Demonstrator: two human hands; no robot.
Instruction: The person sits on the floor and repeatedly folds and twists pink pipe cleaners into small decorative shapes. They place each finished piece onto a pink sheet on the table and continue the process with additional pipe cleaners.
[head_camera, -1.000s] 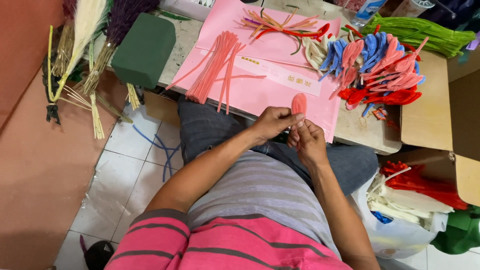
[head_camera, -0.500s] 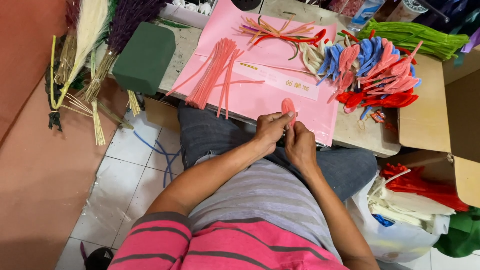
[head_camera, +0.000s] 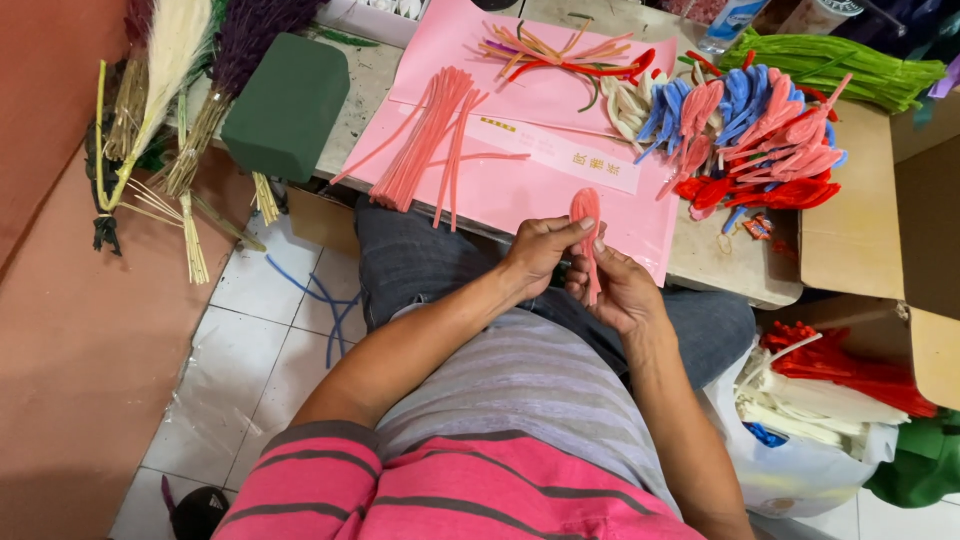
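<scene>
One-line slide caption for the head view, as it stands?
Both hands, left hand and right hand, pinch a looped pink pipe cleaner over pink paper on the table.

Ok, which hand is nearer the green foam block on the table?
Left. The left hand sits on the side of the green foam block, gripping the pink looped piece; the right hand lies beyond it, farther away.

Bench (head_camera: 720, 275) carries a pink paper sheet (head_camera: 520, 190) with a bundle of straight pink stems (head_camera: 430, 135) lying across it; a green foam block (head_camera: 287, 105) sits at the bench's left end. Heap of folded blue, pink and red stems (head_camera: 760, 140) lies right of the sheet, green stems (head_camera: 830, 65) behind it. Dried grass bundles (head_camera: 160, 110) lean off the left edge over the tiled floor (head_camera: 250, 330); a white bag of red and cream stems (head_camera: 820, 400) stands lower right.
</scene>
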